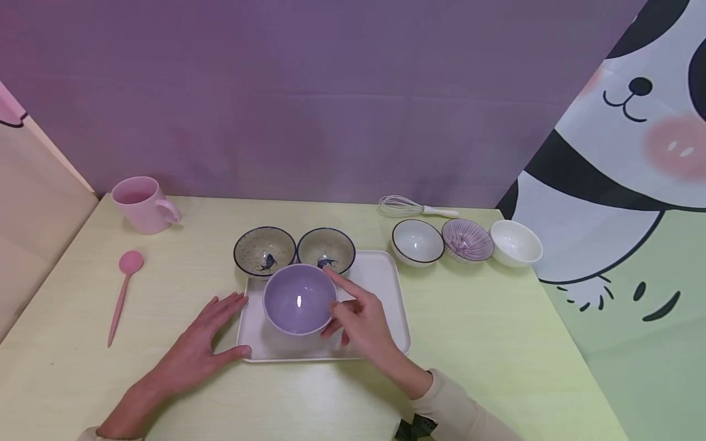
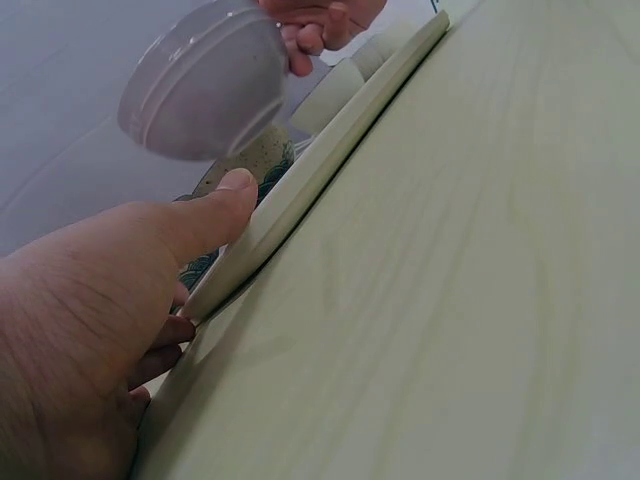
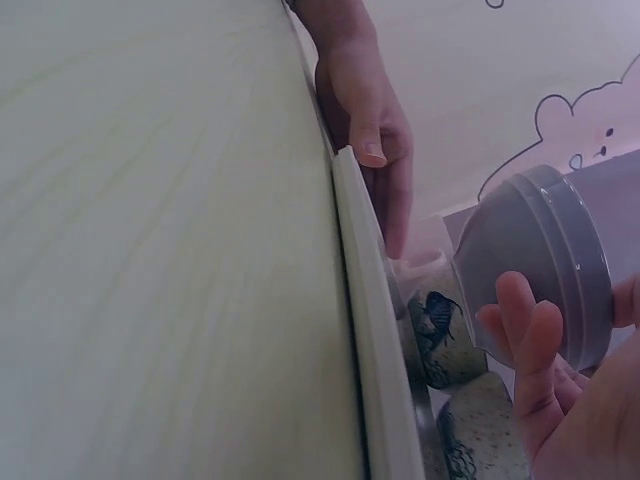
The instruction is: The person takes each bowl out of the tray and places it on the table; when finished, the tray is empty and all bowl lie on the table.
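Over the white rectangular tray [image 1: 380,306] is a plain light purple bowl [image 1: 300,300], raised off the tray in both wrist views. My right hand [image 1: 361,318] pinches its right rim between thumb and index finger. My left hand [image 1: 204,343] rests at the tray's left side, thumb by the front corner and the other fingers stretched along the edge. In the left wrist view, the left thumb [image 2: 225,205] lies at the tray rim [image 2: 320,165]. Two speckled beige bowls with dark rims and blue motifs, a left one [image 1: 265,248] and a right one [image 1: 331,242], sit side by side at the tray's back edge.
On the right stand a dark-rimmed white bowl [image 1: 417,242], a purple striped bowl [image 1: 467,240] and a plain white bowl [image 1: 516,244], with a whisk [image 1: 413,207] behind them. A pink mug [image 1: 143,205] and pink spoon [image 1: 127,282] are at left. A purple backdrop [image 1: 309,122] borders the table's back.
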`<action>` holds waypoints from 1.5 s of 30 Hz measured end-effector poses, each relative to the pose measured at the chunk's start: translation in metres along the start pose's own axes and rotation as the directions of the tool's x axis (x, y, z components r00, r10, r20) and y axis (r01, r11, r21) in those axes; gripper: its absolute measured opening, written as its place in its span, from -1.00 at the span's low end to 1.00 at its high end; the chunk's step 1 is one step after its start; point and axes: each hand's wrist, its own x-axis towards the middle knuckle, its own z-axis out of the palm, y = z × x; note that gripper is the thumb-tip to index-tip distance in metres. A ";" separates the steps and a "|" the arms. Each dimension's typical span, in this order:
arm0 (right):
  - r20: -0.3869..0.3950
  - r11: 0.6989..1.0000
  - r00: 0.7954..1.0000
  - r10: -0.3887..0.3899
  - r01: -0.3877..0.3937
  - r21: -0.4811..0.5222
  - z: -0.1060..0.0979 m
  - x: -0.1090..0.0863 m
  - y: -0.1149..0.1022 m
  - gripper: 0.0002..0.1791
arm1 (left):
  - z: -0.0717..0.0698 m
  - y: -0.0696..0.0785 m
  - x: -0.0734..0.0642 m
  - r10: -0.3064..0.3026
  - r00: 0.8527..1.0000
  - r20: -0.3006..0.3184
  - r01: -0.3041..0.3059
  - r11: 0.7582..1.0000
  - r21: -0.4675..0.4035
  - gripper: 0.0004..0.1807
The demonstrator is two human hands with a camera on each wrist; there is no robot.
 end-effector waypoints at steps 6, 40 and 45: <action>-0.025 0.998 0.998 -0.058 0.058 -0.007 -0.017 -0.005 -0.003 -0.30 | 0.001 -0.001 0.000 0.000 1.000 -0.002 0.000 1.000 -0.001 -0.02; -0.313 0.998 0.948 -0.059 0.061 -0.001 -0.116 -0.051 -0.006 -0.29 | 0.001 0.001 0.000 -0.009 1.000 -0.007 0.010 1.000 0.008 -0.04; -0.367 0.999 0.929 -0.043 0.052 0.015 -0.132 -0.056 -0.003 -0.28 | 0.002 0.000 0.001 -0.010 1.000 -0.005 0.010 1.000 0.003 -0.04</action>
